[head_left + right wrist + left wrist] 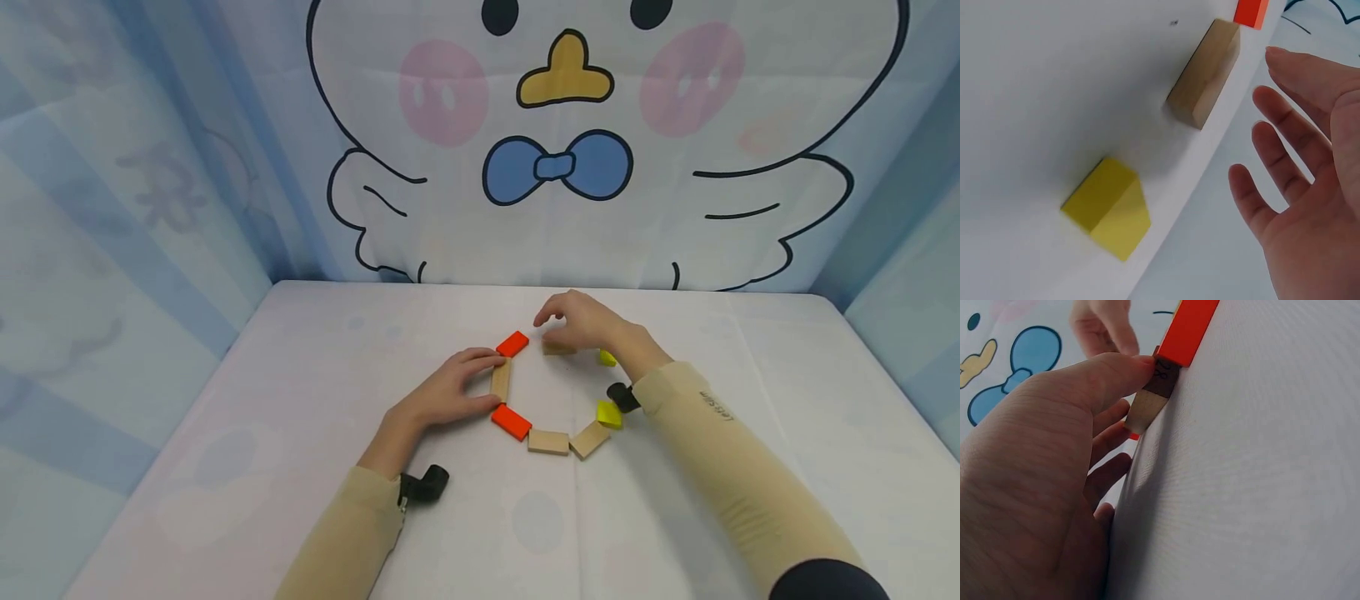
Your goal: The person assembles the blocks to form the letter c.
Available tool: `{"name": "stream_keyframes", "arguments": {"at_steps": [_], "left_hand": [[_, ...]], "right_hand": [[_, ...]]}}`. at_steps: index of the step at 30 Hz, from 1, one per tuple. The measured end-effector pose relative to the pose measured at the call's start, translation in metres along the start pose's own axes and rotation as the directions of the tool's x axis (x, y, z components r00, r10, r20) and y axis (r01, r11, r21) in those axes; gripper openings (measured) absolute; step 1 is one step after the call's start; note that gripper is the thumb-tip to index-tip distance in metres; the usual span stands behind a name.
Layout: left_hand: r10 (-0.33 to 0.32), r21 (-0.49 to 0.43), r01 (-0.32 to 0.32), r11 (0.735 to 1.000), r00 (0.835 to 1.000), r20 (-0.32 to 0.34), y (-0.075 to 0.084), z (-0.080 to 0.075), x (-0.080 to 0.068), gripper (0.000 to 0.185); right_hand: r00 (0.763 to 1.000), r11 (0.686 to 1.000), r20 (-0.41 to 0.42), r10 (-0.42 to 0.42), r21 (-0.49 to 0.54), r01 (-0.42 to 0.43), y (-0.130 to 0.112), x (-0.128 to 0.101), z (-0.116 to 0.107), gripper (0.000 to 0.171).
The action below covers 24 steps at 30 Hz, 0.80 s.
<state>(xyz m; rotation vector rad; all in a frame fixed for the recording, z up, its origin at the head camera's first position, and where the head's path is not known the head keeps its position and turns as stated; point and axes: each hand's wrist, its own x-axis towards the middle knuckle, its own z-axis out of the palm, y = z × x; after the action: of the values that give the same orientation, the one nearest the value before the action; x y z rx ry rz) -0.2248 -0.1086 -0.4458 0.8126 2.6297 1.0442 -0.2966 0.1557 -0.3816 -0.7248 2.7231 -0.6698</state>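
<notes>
Wooden, red and yellow blocks form a rough ring on the white tabletop. My left hand (446, 387) pinches a plain wooden block (500, 381) on the ring's left side, thumb at its near end and fingertips at its far end. That block joins an upper red block (513, 343) and a lower red block (512, 422). Over the far side hovers my right hand (588, 321), fingers loosely bent and holding nothing. Below it lies another wooden block (1207, 75), apart from the fingers in the right wrist view. A yellow block (1107, 209) sits near that one.
Along the ring's near edge are two wooden blocks, one straight (548, 442) and one slanted (589, 440), leading to a second yellow block (609, 415) beside the right wrist's black camera (624, 397). A cartoon-printed cloth (555, 233) hangs behind the table.
</notes>
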Motion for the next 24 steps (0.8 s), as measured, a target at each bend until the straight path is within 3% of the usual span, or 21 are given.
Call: {"name": "stream_keyframes", "arguments": {"at_steps": [11, 17, 24], "left_hand": [[0.016, -0.005, -0.016, 1.0, 1.0, -0.011, -0.001, 0.0, 0.0, 0.057], [0.02, -0.001, -0.02, 1.0, 1.0, -0.015, -0.001, 0.0, -0.001, 0.057], [0.031, -0.01, -0.031, 0.999, 0.999, -0.019, -0.002, 0.0, -0.001, 0.056]], "right_hand": [[0.997, 0.999, 0.064, 0.04, -0.029, -0.038, 0.011, -0.009, -0.003, 0.019], [0.999, 1.0, 0.046, -0.028, -0.012, 0.028, 0.007, -0.004, 0.002, 0.026], [0.988, 0.99, 0.084, -0.132, -0.034, 0.135, -0.004, 0.003, 0.009, 0.04]]}}
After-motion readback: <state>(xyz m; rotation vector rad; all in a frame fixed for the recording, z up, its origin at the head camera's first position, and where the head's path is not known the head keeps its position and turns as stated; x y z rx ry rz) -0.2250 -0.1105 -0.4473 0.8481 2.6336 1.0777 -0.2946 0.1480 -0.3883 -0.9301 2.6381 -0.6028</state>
